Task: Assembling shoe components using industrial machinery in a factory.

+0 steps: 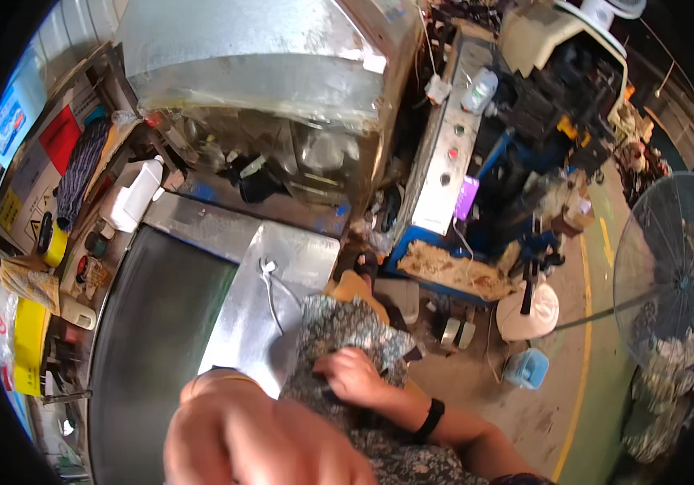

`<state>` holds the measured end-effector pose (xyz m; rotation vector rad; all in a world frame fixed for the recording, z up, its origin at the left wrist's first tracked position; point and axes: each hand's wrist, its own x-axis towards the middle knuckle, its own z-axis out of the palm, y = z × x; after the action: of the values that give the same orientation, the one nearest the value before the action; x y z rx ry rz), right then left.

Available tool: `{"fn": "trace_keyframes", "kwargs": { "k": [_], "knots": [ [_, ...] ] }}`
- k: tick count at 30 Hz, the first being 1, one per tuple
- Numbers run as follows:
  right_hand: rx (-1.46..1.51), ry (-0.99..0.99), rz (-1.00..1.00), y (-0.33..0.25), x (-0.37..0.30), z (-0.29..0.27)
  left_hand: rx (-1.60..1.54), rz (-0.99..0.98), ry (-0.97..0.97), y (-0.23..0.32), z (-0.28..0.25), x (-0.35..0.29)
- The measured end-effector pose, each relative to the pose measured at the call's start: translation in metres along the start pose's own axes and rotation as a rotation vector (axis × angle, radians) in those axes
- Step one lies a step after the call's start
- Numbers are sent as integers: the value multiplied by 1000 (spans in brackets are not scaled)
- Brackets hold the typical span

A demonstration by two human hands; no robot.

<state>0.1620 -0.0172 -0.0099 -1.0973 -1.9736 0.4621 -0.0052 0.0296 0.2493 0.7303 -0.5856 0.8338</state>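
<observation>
My left hand (262, 440) is raised close to the camera, large and blurred at the lower edge. A thin band circles its wrist, and its fingertips are hidden, so whether it holds anything does not show. My right hand (349, 376) rests on the dark floral cloth (319, 319) over my lap, fingers loosely bent and nothing seen in them. A black band (430, 419) sits on that wrist. Ahead of my lap, silver pliers (268, 279) with spread handles lie untouched on a shiny metal plate (242, 323).
Left of the plate runs a dark conveyor belt (161, 315). Beyond stands a large metal machine housing (250, 56). A white jug (138, 194) stands on the cluttered left shelf. At right are a machine with buttons (448, 153), a white bucket (537, 315), a blue container (527, 369) and a fan (670, 275).
</observation>
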Motion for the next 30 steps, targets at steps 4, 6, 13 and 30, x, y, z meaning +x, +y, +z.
{"fn": "trace_keyframes", "kwargs": {
  "k": [4, 6, 13, 30],
  "knots": [
    [18, 30, -40, -12, 6, -2, -48, -100, -240, -23, 57, 36],
    [31, 45, -23, -12, 3, -2, -100, -90, -163, -29, 76, 31],
    [26, 106, -78, -15, -5, 5, -204, -43, -333, -56, 82, 41],
    [94, 65, -52, -12, -14, -1, 22, 273, -85, -113, 108, 36]
  ]
}}
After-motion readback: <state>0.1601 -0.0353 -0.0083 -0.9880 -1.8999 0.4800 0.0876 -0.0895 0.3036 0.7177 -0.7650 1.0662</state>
